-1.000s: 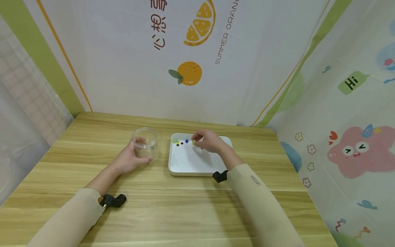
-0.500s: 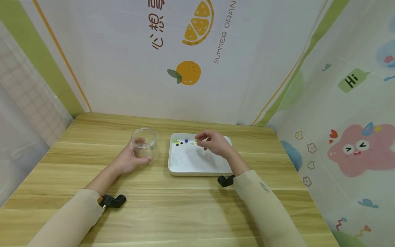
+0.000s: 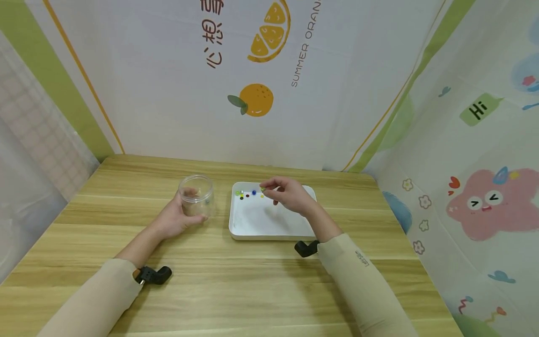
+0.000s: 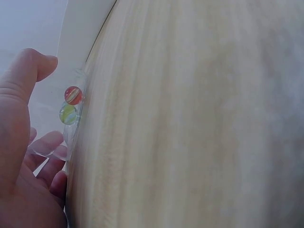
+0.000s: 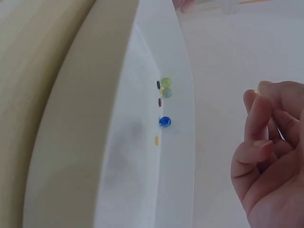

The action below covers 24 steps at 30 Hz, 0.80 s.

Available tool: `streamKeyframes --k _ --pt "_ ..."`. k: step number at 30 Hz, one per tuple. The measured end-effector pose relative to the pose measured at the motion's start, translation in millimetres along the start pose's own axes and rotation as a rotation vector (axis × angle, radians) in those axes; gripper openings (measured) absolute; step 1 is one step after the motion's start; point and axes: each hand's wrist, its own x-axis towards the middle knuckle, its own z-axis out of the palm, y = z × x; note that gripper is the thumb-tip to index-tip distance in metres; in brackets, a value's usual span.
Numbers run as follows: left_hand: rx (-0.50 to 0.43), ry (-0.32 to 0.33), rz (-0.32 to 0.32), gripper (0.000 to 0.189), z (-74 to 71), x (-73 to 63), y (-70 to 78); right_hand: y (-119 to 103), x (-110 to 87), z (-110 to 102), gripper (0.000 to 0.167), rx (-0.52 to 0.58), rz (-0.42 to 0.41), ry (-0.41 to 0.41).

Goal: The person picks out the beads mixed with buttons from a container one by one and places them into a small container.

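Left hand (image 3: 176,217), fingers wide, grips clear cylindrical plastic jar (image 3: 197,193). Right hand (image 3: 289,193), fingers nearly together, pinches small yellow-green piece (image 3: 263,189) above white rectangular tray (image 3: 265,224), far side.

The person wears a left sleeve (image 3: 94,295) and a right sleeve (image 3: 366,295) of plain cream cloth, with small grey lettering (image 3: 362,258) just behind the right cuff (image 3: 330,249). Beside that cuff juts a black, bent right wrist camera (image 3: 305,249); well left of it, a matching left wrist camera (image 3: 157,275) has a brownish-orange piece (image 3: 136,274).
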Motion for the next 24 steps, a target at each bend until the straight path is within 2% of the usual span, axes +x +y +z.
streamKeyframes --k 24 --pt "0.017 0.015 0.000 0.088 0.8 -0.7 0.9 -65.8 29.7 23.9 0.028 -0.094 -0.104 -0.074"
